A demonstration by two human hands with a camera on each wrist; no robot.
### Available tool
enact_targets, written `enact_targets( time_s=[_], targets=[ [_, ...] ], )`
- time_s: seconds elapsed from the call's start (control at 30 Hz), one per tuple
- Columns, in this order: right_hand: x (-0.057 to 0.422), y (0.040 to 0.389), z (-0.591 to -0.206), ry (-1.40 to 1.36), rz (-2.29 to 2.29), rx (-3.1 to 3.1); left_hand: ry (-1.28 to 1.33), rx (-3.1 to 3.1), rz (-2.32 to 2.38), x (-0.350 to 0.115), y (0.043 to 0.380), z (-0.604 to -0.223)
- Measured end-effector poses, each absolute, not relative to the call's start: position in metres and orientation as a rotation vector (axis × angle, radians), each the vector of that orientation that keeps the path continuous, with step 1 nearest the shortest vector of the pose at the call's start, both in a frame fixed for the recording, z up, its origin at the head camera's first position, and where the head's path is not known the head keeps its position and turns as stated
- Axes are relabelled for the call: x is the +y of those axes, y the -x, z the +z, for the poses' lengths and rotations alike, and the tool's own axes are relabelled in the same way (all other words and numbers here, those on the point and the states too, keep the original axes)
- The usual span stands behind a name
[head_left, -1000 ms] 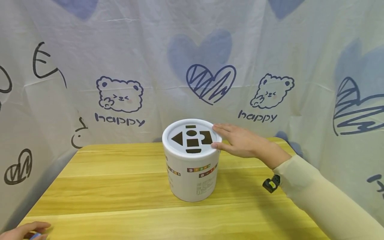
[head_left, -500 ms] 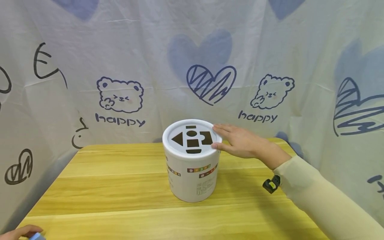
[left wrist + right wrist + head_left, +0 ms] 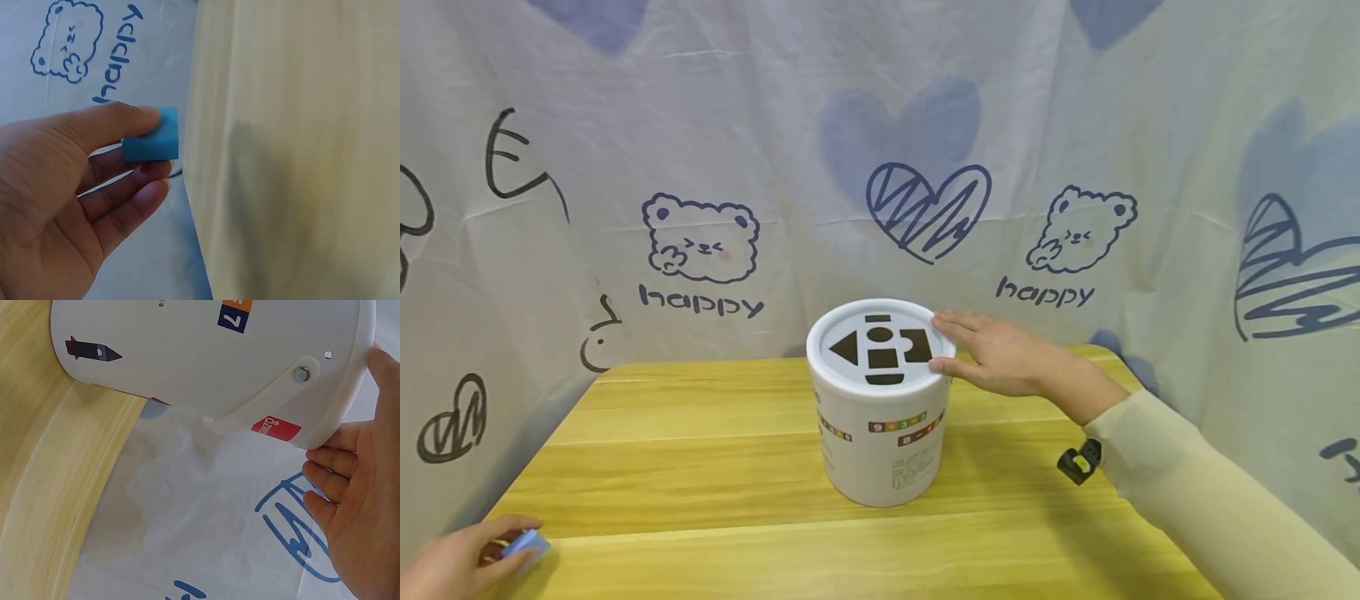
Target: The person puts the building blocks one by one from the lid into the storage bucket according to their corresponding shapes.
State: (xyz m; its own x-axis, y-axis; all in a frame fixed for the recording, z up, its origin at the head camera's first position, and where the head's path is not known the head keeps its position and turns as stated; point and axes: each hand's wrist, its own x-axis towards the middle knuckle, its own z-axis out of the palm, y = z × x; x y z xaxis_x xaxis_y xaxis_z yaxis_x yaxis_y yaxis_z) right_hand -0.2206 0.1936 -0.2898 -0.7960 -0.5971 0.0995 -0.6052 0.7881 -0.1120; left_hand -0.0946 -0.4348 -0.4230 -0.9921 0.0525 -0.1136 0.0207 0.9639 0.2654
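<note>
A white shape-sorter bucket (image 3: 880,467) stands upright on the table, its lid (image 3: 842,379) cut with dark openings: triangle, circle, square and others. My right hand (image 3: 1009,360) rests at the right side of the lid's rim with fingers fairly straight. In the right wrist view, the fingers (image 3: 337,464) touch the rim beside a white handle (image 3: 265,394). Low at the left in the head view, my left hand (image 3: 456,557) pinches a small blue block (image 3: 529,546). The left wrist view shows this block (image 3: 153,145) between thumb and fingers, its far side hidden.
The yellow wood-grain table (image 3: 700,483) extends around the bucket. Behind it hangs a pale curtain (image 3: 820,167) printed with hearts, bears and lettering. A black strap-like device (image 3: 1078,461) hangs by the right sleeve (image 3: 1195,483).
My left hand has come further into view at the lower left, bringing the blue block up and to the right. The right hand and the bucket have stayed put.
</note>
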Motion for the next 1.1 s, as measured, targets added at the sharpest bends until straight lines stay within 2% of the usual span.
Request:
enact_targets(
  time_s=[0.57, 1.1],
  targets=[
    [0.194, 0.221, -0.29, -0.983, 0.212, -2.917, -0.315, 3.188, 0.414, -0.384, 0.123, -0.37],
    [0.194, 0.223, -0.289, -1.002, 0.206, -2.905, -0.738, 3.256, 0.507, -0.323, 0.161, -0.322]
  ],
)
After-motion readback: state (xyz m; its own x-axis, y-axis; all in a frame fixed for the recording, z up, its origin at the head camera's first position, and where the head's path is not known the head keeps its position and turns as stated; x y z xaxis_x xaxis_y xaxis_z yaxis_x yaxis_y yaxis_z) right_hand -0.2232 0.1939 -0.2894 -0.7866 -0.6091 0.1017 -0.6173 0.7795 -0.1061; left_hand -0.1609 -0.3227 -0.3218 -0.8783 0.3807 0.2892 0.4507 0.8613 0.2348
